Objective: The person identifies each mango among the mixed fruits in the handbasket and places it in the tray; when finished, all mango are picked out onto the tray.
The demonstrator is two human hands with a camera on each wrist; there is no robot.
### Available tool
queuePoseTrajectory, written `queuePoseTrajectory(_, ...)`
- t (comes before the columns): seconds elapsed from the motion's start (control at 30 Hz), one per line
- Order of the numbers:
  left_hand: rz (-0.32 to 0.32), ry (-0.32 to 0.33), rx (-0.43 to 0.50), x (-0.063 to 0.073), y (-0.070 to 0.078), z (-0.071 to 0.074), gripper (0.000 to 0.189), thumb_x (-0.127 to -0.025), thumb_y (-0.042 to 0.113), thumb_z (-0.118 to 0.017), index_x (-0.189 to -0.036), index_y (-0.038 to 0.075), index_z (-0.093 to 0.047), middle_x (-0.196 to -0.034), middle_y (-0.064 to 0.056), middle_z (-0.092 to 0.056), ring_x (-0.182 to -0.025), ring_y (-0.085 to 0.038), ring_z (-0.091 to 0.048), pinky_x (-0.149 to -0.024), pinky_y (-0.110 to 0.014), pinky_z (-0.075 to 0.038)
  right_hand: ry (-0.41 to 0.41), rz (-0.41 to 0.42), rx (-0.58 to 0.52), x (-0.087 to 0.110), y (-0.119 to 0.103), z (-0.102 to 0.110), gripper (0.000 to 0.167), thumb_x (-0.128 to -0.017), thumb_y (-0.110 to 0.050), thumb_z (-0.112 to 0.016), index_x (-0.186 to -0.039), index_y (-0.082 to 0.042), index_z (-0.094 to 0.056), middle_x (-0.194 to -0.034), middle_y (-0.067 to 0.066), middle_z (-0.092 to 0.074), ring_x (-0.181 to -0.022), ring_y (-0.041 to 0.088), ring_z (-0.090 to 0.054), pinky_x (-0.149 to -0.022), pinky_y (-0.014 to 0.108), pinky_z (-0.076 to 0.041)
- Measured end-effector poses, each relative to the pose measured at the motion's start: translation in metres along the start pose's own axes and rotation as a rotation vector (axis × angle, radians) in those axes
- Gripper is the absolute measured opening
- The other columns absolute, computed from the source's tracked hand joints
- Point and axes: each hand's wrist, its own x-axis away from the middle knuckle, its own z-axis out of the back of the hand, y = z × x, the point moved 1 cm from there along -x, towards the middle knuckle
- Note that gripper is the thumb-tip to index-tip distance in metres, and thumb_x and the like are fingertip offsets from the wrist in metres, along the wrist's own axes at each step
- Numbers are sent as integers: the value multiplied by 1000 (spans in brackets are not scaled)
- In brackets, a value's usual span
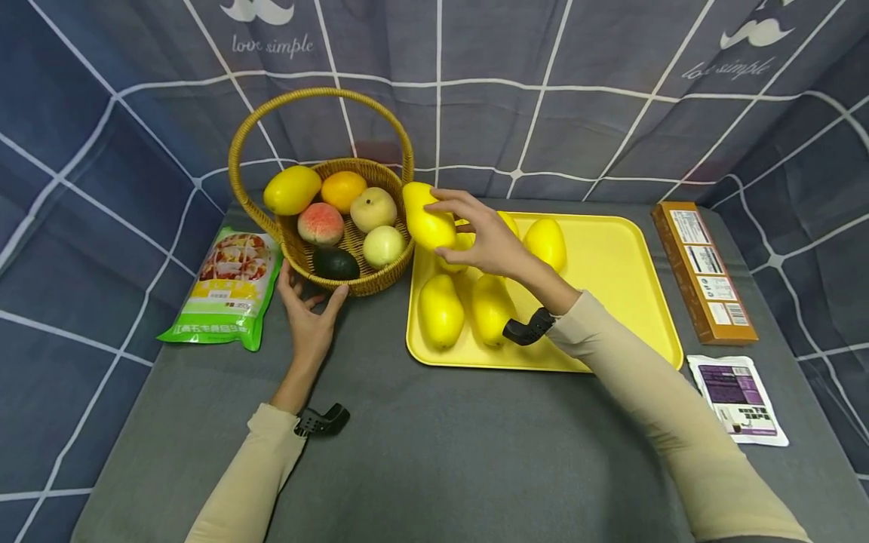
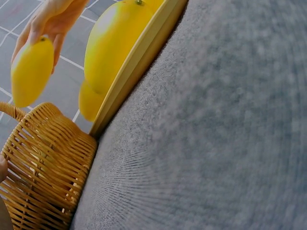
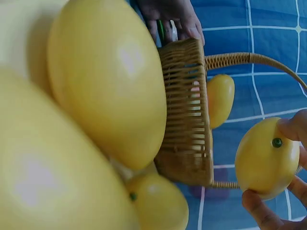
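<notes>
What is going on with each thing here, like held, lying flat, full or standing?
right hand: grips a mango, lifted
held mango: in the air between basket and tray
left hand: fingers spread against the basket's outer wall
basket: upright, holding mixed fruit
yellow tray: flat, with mangoes lying in it
green bag: lying flat, sealed
brown box: lying flat

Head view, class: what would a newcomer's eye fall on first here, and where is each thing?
The right hand holds a yellow mango in the air between the wicker basket and the yellow tray, its fingers curled round it. More mangoes lie on the tray. The left hand rests against the basket's near side, which holds mixed fruit.
</notes>
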Motion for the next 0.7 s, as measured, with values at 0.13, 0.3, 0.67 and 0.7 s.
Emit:
queuePoseTrajectory(0.13, 3, 2, 1, 0, 0, 0, 90, -87, 3, -68, -154, -2, -8, -157, -25, -12, -139, -43, -27, -91, -48, -36, 22, -12, 7, 11, 5, 10, 56, -82, -18, -78, -135, -18, -59, -153, -6, -40, -136, 17, -44, -96, 41, -52)
queuePoseTrajectory(0.3, 11, 6, 0, 0, 0, -1, 90, -88, 3, -68, -154, -2, -7, -157, -25, -12, -139, -42, -27, -91, -47, -36, 57, -31, 46, 24, 11, 25, 58, -81, -16, -79, -135, -17, -59, -153, -4, -40, -137, 16, -43, -97, 43, -51)
queuePoseTrajectory(0.67, 12, 7, -8, 1, 0, -1, 91, -88, 5, -69, -154, -2, -8, -157, -25, -12, -138, -42, -28, -91, -46, -37, 133, -74, 114, 52, 23, 59, 60, -80, -8, -79, -136, -11, -57, -154, 4, -39, -134, 28, -47, -95, 53, -50)
queuePoseTrajectory(0.7, 11, 8, -9, 1, 0, -1, 91, -88, 5, -69, -154, -2, -8, -157, -25, -12, -138, -42, -28, -91, -46, -37, 140, -77, 122, 55, 25, 62, 60, -80, -9, -79, -136, -11, -57, -154, 3, -39, -133, 28, -47, -95, 53, -50)
